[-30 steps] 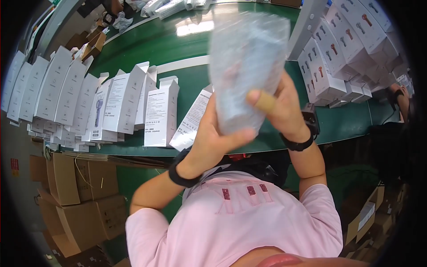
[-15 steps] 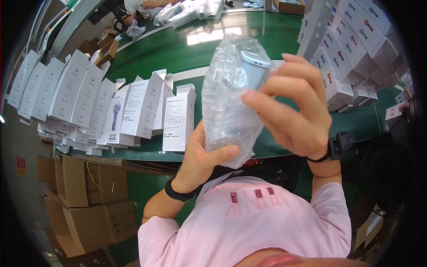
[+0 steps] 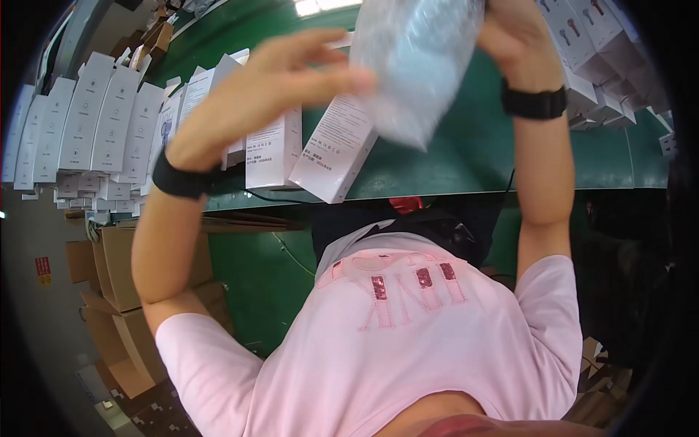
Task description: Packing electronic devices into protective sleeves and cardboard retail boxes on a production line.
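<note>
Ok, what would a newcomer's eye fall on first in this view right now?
First, the clear, crinkled plastic bag with something pale blue inside, at top centre between the blurred left hand and the right hand. Next, the tall white cardboard boxes lined up along the left, and the pale pink short-sleeved shirt filling the lower middle.

Left hand (image 3: 255,95) loosely spread, blurred | right hand (image 3: 518,36) raised, apparently gripping
</note>
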Tool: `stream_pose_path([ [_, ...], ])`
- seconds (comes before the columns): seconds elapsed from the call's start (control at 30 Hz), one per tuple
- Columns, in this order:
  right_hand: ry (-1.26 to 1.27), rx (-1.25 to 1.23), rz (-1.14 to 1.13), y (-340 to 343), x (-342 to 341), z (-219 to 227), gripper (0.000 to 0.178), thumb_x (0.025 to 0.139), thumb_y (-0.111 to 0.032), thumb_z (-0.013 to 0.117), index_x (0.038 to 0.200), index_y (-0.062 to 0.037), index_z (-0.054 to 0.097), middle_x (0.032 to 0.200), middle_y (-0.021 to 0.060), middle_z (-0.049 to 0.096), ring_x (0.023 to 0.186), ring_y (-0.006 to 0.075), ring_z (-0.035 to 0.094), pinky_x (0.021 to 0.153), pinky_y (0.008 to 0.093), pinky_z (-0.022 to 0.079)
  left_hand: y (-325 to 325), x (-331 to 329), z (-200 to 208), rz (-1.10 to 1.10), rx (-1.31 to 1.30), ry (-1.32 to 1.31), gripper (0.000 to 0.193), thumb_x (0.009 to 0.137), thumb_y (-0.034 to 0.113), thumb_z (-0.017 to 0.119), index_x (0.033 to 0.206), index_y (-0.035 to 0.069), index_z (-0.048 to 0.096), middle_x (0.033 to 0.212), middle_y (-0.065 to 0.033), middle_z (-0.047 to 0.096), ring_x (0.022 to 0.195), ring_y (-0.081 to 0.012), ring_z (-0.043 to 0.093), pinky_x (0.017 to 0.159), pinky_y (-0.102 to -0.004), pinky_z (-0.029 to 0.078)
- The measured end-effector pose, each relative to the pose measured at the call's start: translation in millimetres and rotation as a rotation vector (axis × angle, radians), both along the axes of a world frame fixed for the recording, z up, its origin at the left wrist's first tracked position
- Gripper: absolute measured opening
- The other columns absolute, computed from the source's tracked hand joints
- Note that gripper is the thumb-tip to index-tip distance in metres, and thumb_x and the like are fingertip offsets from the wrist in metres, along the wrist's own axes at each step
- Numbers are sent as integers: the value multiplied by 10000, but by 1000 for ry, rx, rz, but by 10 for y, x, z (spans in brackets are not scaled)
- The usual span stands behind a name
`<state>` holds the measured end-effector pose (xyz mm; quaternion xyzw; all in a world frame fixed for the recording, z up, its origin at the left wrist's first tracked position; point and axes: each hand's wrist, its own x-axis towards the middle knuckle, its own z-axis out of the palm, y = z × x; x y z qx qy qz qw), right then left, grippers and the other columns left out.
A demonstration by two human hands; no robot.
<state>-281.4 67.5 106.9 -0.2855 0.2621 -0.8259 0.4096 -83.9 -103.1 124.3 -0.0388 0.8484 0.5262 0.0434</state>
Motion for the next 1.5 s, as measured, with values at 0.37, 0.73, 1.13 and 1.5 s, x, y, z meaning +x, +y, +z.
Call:
stream_pose_path([
  [0.37, -271, -592, 152, -293, -730, -1366, 237, 1003, -170, 463, 1079, -23, 634, 1036, 95, 690, 983, 222, 648, 930, 372, 506, 2, -854, -931, 107, -657, -485, 511, 885, 370, 580, 852, -135, 653, 809, -280, 674, 790, -388, 691, 773, -455, 553],
  [0.73, -174, 286, -399, -196, 31, -1309, 309, 996, -187, 580, 1212, 34, 564, 1150, 105, 640, 1053, 202, 626, 941, 356, 496, 55, -457, -1015, 668, 290, -256, 417, 964, 257, 498, 800, -93, 654, 682, -84, 613, 578, -155, 572, 541, -312, 442],
  [1.13, 1134, 596, 92, -2, 370, -725, 569, 1044, -467, 376, 1327, 2, 530, 1276, 137, 569, 1176, 218, 523, 1041, 352, 378, 118, -369, -890, 576, -14, 154, 477, 1005, 272, 472, 676, -65, 546, 571, -19, 486, 546, -95, 414, 498, -324, 351],
  [1.5, 1228, 956, -391, 138, 6, -478, 712, 807, -490, 730, 1360, -72, 569, 937, 116, 637, 748, 195, 601, 689, 328, 487, 175, -122, -831, 569, 16, 388, 439, 1051, 285, 444, 1002, -71, 696, 637, 18, 531, 609, -40, 389, 527, -259, 344],
])
